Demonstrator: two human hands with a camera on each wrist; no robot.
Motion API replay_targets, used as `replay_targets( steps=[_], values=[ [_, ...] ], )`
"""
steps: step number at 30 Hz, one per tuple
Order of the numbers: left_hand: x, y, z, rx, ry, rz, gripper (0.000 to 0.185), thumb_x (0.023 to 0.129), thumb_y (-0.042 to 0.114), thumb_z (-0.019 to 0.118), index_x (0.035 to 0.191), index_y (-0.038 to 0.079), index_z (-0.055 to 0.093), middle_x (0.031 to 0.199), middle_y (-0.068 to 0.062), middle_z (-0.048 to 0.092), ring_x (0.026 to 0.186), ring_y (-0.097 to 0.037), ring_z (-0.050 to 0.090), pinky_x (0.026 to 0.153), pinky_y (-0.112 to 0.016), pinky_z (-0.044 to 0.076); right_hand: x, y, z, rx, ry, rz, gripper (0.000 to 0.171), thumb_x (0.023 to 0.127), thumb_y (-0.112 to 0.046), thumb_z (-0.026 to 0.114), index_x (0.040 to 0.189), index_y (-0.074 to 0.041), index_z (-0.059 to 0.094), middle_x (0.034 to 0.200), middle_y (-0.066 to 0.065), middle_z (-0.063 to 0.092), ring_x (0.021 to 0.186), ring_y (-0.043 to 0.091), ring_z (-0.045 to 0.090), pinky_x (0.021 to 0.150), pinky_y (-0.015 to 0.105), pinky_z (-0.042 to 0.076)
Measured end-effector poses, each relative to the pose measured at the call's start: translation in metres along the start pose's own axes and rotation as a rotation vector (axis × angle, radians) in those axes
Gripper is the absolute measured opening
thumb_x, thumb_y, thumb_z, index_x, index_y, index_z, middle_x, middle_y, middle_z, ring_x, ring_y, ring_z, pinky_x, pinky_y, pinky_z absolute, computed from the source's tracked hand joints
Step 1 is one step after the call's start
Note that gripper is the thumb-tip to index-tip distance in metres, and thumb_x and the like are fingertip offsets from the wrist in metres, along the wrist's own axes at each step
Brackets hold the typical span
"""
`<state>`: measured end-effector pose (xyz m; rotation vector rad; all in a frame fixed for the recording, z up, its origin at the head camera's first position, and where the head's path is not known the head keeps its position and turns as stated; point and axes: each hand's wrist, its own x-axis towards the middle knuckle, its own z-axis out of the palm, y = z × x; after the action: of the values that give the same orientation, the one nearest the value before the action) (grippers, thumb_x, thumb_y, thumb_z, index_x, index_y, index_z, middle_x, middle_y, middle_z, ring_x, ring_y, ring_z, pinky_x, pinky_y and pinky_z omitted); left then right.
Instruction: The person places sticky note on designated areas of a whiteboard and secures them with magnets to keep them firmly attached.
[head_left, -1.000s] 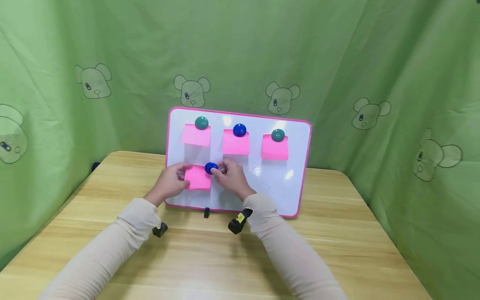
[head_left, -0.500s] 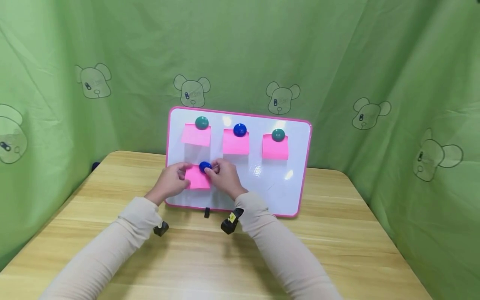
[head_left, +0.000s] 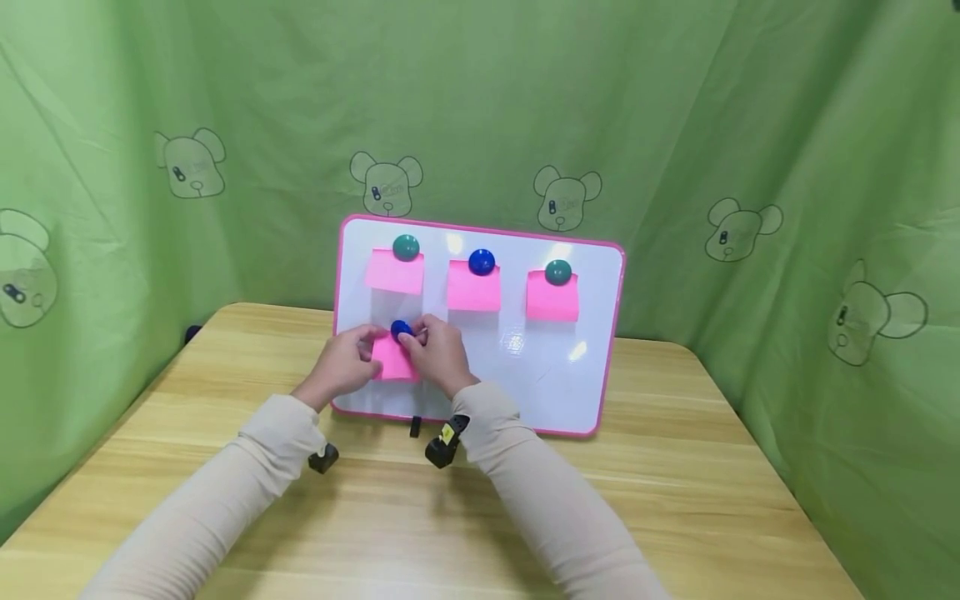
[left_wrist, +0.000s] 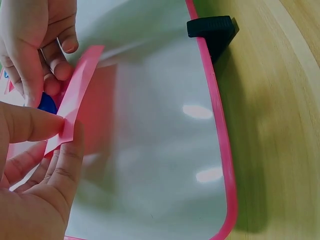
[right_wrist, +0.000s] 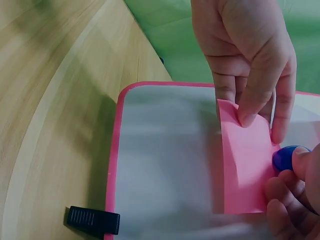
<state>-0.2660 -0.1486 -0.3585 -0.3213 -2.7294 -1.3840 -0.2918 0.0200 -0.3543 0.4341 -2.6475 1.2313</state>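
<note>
My left hand (head_left: 345,365) pinches the left side of a pink sticky note (head_left: 393,360) at the lower left of a whiteboard (head_left: 517,379). In the left wrist view the note stands off the board between thumb and finger. A round blue magnet (right_wrist: 284,159) is between the thumb and fingers of my right hand (head_left: 441,353), at the note's top edge in the head view. Whether the magnet touches the board is hidden by the fingers.
Above, a row of pink notes hangs under a green magnet (head_left: 406,247), a blue magnet (head_left: 482,262) and another green magnet (head_left: 558,272). A black clip (head_left: 416,427) is on the board's lower edge. The board stands on a wooden table (head_left: 675,500), before green curtains (head_left: 465,92).
My right hand has moved left with the blue magnet, from beside the note's upper right corner onto its top edge. The left hand has stayed at the note's left side.
</note>
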Motion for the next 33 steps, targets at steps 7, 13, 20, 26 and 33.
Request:
replay_targets(
  steps=[7,13,20,26,33],
  values=[
    [0.001,0.000,0.000,-0.003,0.010,-0.006,0.058,0.077,-0.003,0.066,0.133,0.000,0.052,0.123,-0.021,0.058,0.093,-0.030,0.063,0.068,-0.033,0.056,0.000,-0.002,0.007,-0.060,0.062,0.028,0.021,0.093,-0.028,0.065,0.100,-0.008,0.063,0.080,0.001,0.064,0.067,0.015,0.056,0.052,0.023,0.045],
    [0.001,0.001,0.001,-0.005,0.000,-0.018,0.058,0.078,-0.003,0.066,0.135,0.001,0.051,0.122,-0.020,0.058,0.093,-0.029,0.063,0.069,-0.033,0.056,-0.002,-0.002,0.011,-0.134,0.145,0.040,0.023,0.092,-0.028,0.067,0.091,-0.010,0.053,0.073,0.002,0.059,0.061,0.016,0.055,0.048,0.025,0.041],
    [0.001,0.004,0.000,0.007,-0.005,-0.023,0.059,0.079,-0.001,0.066,0.136,0.002,0.050,0.125,-0.020,0.057,0.094,-0.029,0.061,0.069,-0.034,0.056,-0.002,-0.003,0.009,-0.134,0.139,0.038,0.022,0.094,-0.028,0.065,0.088,-0.012,0.051,0.071,0.001,0.058,0.060,0.014,0.055,0.048,0.023,0.041],
    [0.002,0.006,-0.002,0.034,-0.026,-0.005,0.058,0.082,0.004,0.068,0.136,-0.001,0.048,0.126,-0.021,0.056,0.101,-0.033,0.059,0.074,-0.036,0.056,-0.004,-0.002,0.003,-0.109,0.106,0.018,0.020,0.094,-0.028,0.064,0.091,-0.012,0.052,0.071,0.002,0.058,0.059,0.015,0.054,0.046,0.023,0.041],
    [-0.007,0.013,-0.004,0.146,-0.026,0.007,0.057,0.088,0.016,0.069,0.138,0.003,0.045,0.129,-0.023,0.052,0.114,-0.038,0.053,0.091,-0.049,0.050,-0.015,0.006,-0.015,-0.130,0.078,-0.100,0.018,0.094,-0.026,0.064,0.088,-0.012,0.054,0.067,-0.001,0.055,0.058,0.013,0.051,0.048,0.024,0.042]
  ],
)
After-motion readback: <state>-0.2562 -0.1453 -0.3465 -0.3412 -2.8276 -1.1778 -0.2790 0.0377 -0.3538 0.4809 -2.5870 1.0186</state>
